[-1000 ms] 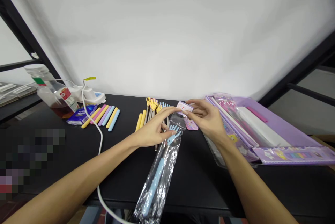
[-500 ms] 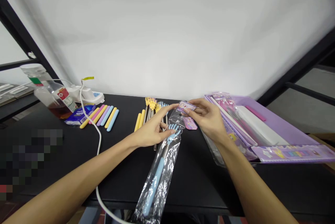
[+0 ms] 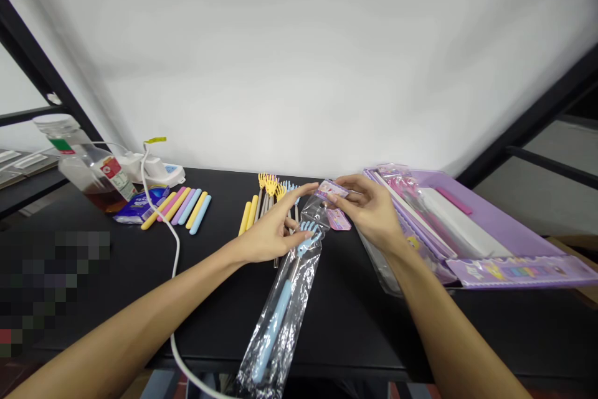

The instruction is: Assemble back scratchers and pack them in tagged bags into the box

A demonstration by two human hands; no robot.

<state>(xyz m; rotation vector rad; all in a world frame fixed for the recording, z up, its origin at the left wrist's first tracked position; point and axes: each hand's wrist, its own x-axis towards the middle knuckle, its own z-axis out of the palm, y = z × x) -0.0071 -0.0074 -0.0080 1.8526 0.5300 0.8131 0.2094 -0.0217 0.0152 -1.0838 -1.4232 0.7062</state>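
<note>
A light blue back scratcher lies inside a clear plastic bag, slanting from the front edge of the table up to my hands. My left hand grips the bag at the blue claw, thumb on top and the other fingers partly hidden; its index finger stretches out to the card. Between the thumb and fingers of my right hand is a small purple printed card at the top of the bag. Another pink-purple card rests on the table just below.
Behind my left hand lie several back scratchers with yellow and blue claws and yellow handles. Coloured handles, a purple packet, a bottle, a white cable and a power strip are left. A purple box stands right.
My right hand has tipped the small card and closed its fingers on it. My left hand stays on the bag at the claw. The view has shifted slightly.
</note>
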